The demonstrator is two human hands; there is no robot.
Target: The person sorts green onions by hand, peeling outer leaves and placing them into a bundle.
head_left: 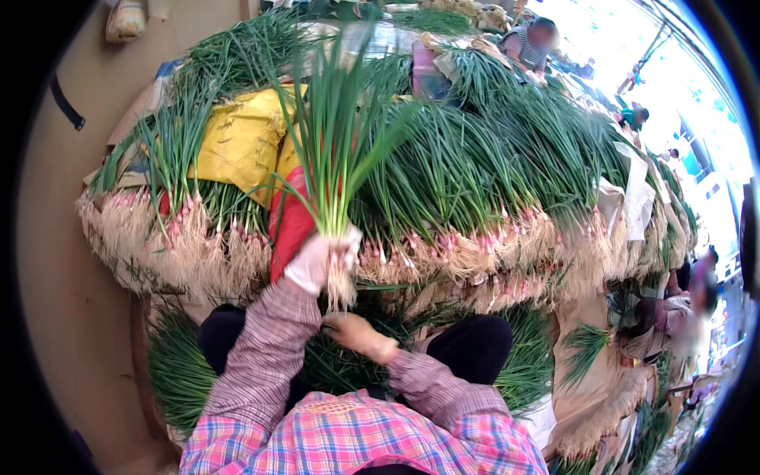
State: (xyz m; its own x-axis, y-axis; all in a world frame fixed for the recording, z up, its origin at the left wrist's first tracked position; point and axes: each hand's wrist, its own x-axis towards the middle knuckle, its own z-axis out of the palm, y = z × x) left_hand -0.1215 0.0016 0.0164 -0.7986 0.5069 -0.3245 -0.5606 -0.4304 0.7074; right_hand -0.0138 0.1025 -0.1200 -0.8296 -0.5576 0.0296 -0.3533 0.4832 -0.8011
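Just one bunch of green onions (332,182) stands raised, leaves up and roots down, clamped in the gloved left hand (310,263).

Of the two hands, the bare right hand (358,334) sits apart, just below the bunch's roots, fingers curled; whether it holds anything, I cannot tell. Beyond lies one long heap of green onions (507,166), too many to count, pinkish bulbs and pale roots facing the wearer. One red cloth (290,226) lies left of the raised bunch, near yellow sacking (241,138), partly covered, whose dark marks are too faint to read. Two dark-clad knees (473,356) flank the lap, and at least three other people (529,47) show toward the right.
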